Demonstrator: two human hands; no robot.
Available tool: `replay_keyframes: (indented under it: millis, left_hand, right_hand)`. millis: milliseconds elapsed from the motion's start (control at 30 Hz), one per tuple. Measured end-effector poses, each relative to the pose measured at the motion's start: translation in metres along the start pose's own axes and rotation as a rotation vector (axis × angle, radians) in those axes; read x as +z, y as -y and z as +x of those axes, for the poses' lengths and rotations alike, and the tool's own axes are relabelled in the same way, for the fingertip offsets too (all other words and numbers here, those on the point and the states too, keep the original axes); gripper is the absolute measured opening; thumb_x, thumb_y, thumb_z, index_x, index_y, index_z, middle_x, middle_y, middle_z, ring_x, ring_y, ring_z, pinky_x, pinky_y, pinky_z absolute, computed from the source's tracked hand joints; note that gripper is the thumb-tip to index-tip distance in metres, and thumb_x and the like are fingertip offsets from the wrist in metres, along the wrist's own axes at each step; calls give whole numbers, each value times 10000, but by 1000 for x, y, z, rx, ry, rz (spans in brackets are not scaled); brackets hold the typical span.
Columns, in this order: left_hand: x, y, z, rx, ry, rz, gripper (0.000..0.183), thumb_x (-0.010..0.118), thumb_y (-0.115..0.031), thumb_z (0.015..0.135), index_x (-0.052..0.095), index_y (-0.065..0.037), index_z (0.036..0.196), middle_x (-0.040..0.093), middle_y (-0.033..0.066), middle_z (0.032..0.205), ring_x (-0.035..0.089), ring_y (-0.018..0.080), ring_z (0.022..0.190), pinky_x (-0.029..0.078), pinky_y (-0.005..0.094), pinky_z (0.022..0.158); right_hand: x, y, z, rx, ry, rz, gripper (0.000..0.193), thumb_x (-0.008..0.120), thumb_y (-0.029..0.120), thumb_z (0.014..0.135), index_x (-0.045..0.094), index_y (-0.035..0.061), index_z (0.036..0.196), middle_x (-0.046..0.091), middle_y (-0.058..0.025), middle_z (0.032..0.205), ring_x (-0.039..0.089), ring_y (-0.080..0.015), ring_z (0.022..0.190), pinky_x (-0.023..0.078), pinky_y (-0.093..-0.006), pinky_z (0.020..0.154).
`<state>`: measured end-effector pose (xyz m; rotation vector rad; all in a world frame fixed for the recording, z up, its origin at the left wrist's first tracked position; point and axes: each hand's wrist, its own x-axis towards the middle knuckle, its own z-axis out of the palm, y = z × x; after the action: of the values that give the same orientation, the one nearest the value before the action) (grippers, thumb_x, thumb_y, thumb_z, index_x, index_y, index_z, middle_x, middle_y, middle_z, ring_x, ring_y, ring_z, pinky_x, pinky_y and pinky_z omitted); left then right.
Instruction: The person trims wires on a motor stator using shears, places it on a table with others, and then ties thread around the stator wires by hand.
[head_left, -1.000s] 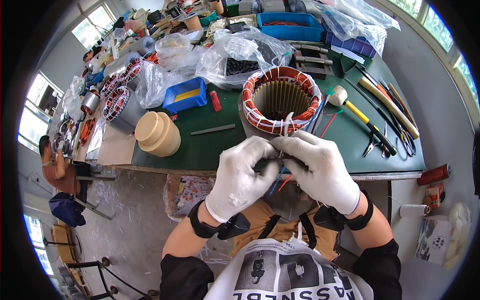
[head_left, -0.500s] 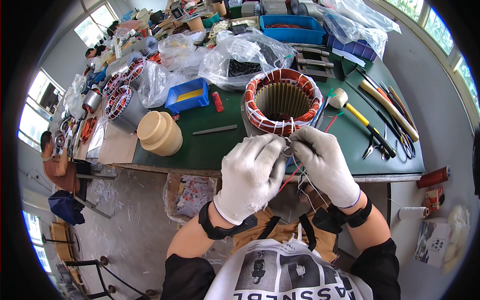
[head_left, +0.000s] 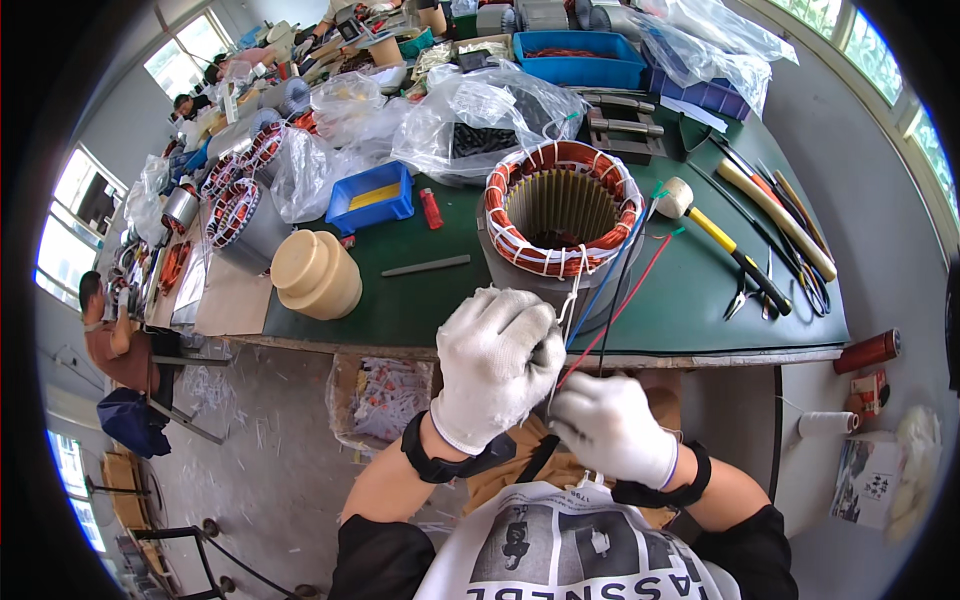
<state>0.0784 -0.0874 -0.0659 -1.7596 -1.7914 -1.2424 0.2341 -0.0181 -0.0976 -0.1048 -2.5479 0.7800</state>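
A motor stator (head_left: 508, 262) stands near the table's front edge, its copper winding ring (head_left: 620, 232) laced with white cord. From the front of that ring a white cord (head_left: 571, 305) runs down toward my gloves. My left hand (head_left: 500, 365), in a white knit glove, is closed on the cord in front of the stator. Lower and to the right, my gloved right hand (head_left: 618, 430) is closed around the cord's lower end, its fingers slightly smeared by motion. Blue, black and red lead wires (head_left: 640, 283) hang past the stator's right side, close to both hands.
Right of the stator lie a mallet (head_left: 715, 232), a wooden stick (head_left: 775, 220) and pliers (head_left: 738, 300). To the left are a cream plastic cylinder (head_left: 318, 275), a blue tray (head_left: 370, 198), a red lighter (head_left: 431, 208) and a grey bar (head_left: 425, 265). A co-worker (head_left: 115, 335) sits far left.
Both hands have come away from the winding ring toward me. My right hand has dropped lower than the left, and the white cord is now stretched from the ring to the hands.
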Motion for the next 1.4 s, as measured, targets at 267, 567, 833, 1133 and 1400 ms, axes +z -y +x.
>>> replay_keyframes:
  millis: [267,567,833,1133,1400]
  left_hand:
    - [-6,4,-7,27,100,-75,162,601,42,582,572,-47,715,582,75,714,556,275,629,466,351,577]
    - [7,125,13,-264,-17,56,99,566,-76,778,615,-12,837,626,155,824,624,336,773,500,377,676]
    - [56,231,35,-641,549,716,265,637,-223,801,604,-76,1019,614,138,1052,626,310,975,521,430,824]
    - [13,211,-1,-759,221,86,208,551,-160,805,619,-8,930,653,205,823,633,358,821,492,427,720]
    - [-28,52,-29,-899,223,-666,280,458,-212,933,571,-9,1088,517,7,719,462,73,649,397,225,595]
  right_hand:
    - [-38,-4,42,105,-191,-133,169,650,81,748,625,70,914,545,-91,757,596,-293,600,487,-375,532]
    - [-34,-21,68,-25,-179,-164,137,656,-2,704,635,50,829,597,-90,738,622,-287,665,487,-342,572]
    - [-27,-10,72,54,-237,-245,102,632,31,749,612,75,839,577,-80,727,611,-263,623,480,-354,544]
    - [-22,-10,72,78,-269,-236,99,632,39,758,617,73,849,577,-78,718,606,-268,613,480,-353,544]
    - [-19,-5,71,46,-321,-284,94,629,38,761,610,75,845,557,-70,699,593,-249,625,468,-349,543]
